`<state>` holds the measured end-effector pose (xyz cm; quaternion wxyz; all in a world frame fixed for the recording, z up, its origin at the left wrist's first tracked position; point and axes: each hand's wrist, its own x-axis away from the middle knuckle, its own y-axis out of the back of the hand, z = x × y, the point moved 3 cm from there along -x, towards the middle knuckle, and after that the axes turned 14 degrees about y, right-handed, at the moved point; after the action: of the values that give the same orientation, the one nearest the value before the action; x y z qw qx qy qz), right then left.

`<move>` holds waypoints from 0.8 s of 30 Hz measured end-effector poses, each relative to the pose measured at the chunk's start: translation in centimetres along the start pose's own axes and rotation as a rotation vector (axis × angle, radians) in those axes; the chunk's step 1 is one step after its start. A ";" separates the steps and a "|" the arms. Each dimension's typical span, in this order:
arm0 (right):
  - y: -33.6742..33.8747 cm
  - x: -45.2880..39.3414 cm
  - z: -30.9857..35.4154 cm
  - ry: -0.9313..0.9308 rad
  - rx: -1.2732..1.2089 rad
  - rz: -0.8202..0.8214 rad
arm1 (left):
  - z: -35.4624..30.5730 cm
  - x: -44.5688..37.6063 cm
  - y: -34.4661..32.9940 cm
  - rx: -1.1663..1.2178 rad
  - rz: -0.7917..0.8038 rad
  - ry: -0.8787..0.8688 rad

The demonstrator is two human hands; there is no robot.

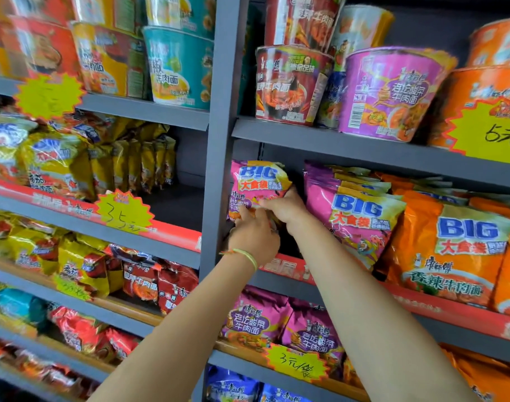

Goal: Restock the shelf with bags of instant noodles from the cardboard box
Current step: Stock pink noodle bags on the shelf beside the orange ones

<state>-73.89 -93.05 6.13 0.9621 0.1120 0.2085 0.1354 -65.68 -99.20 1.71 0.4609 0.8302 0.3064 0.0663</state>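
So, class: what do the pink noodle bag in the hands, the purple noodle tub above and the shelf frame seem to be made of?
Pink noodle bag: thin glossy plastic film, crinkled and shiny. Purple noodle tub: probably coated paper or foam under a printed wrap; hard to tell. Shelf frame: seemingly grey-painted metal, matt with straight edges.

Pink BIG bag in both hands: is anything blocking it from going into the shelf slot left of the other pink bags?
Nothing visible blocks it. The pink BIG bag is held by the left hand and right hand at the dark gap between the grey upright and the stocked pink bags.
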 end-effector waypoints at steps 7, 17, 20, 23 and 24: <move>0.0 -1.6 -0.2 -0.100 0.016 0.056 | -0.3 -1.3 0.6 0.177 -0.038 0.050; -0.6 0.9 2.8 0.674 1.138 -0.154 | -0.1 -2.6 1.1 0.130 0.055 0.040; -1.1 0.3 2.0 0.641 1.521 0.124 | -0.1 -2.7 1.5 0.196 0.035 0.103; -1.7 -0.3 1.0 0.633 1.695 0.115 | -0.2 -2.5 2.0 0.289 0.008 0.117; -2.1 -0.5 0.5 0.654 1.709 0.084 | -0.2 -2.2 2.2 0.286 -0.006 0.082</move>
<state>-73.63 -95.29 6.21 0.4391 0.7495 0.4953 -0.0050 -66.56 -101.16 3.97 0.3252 0.8831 0.3337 0.0544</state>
